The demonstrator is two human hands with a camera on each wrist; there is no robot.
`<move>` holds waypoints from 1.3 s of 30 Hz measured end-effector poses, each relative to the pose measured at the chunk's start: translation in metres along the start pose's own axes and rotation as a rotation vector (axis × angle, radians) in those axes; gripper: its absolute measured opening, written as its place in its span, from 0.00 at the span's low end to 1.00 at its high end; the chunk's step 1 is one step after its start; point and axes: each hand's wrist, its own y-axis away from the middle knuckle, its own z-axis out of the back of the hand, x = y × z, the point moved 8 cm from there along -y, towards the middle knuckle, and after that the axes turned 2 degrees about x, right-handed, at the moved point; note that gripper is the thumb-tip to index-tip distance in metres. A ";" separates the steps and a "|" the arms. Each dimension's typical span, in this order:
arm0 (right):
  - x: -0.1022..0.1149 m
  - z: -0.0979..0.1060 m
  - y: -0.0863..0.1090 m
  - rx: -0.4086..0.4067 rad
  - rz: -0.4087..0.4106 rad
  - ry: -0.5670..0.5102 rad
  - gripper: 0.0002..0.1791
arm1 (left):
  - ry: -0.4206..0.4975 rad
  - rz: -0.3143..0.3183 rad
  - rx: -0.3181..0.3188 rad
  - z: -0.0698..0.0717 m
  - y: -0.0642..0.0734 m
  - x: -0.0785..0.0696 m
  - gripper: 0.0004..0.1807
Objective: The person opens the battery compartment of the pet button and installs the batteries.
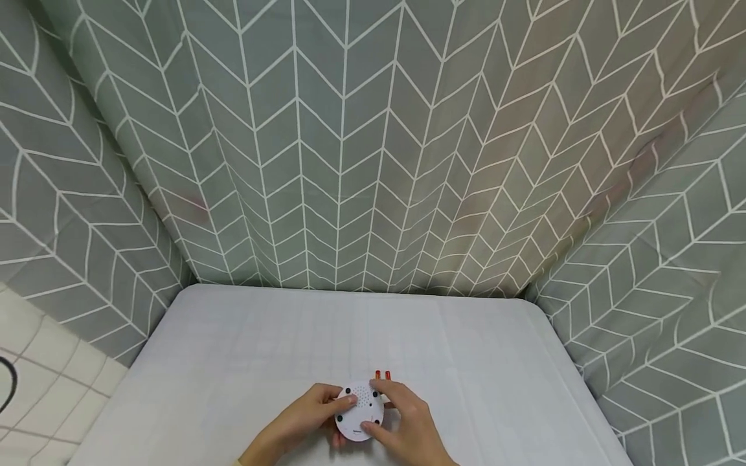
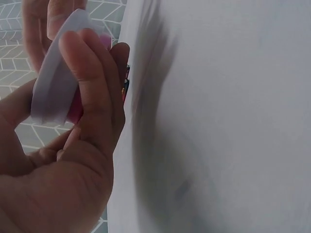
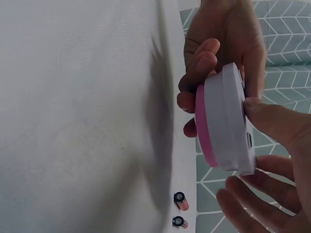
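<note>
A round white device (image 1: 353,419) with speaker holes and small black feet on its back is held above the white table, back side up. My left hand (image 1: 307,413) grips its left side, thumb on the back and fingers curled beneath, as the left wrist view also shows. My right hand (image 1: 412,419) holds the right side, with the thumb on the back and the forefinger at the far edge. In the right wrist view the device's underside has a pink layer (image 3: 206,128). Two batteries, one battery (image 3: 181,201) beside another battery (image 3: 180,222), lie on the table just beyond the device.
The white-covered table (image 1: 262,343) stretches around the hands. A grey curtain (image 1: 350,162) with white chevron lines hangs behind it and along both sides. White tiles (image 1: 41,362) and part of a dark ring (image 1: 8,385) appear at the far left.
</note>
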 end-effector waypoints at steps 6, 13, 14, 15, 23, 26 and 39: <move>0.010 0.002 0.000 0.010 0.089 0.143 0.32 | 0.005 0.020 -0.038 -0.003 0.000 0.007 0.22; 0.018 -0.001 -0.004 0.072 0.137 0.185 0.23 | -0.026 0.043 -0.079 -0.003 0.002 0.009 0.24; 0.018 -0.002 -0.004 0.087 0.134 0.190 0.21 | -0.029 0.044 -0.086 -0.003 0.002 0.010 0.24; 0.019 -0.003 -0.005 0.104 0.129 0.190 0.19 | -0.029 0.048 -0.091 -0.003 0.002 0.011 0.24; 0.022 -0.008 -0.003 0.156 0.124 0.177 0.14 | -0.031 0.062 -0.113 -0.008 0.003 0.018 0.24; 0.023 -0.009 -0.004 0.163 0.130 0.165 0.13 | -0.034 0.058 -0.119 -0.007 0.002 0.016 0.24; 0.021 -0.010 -0.011 0.225 0.123 0.104 0.12 | -0.039 0.042 -0.100 -0.002 0.003 0.010 0.24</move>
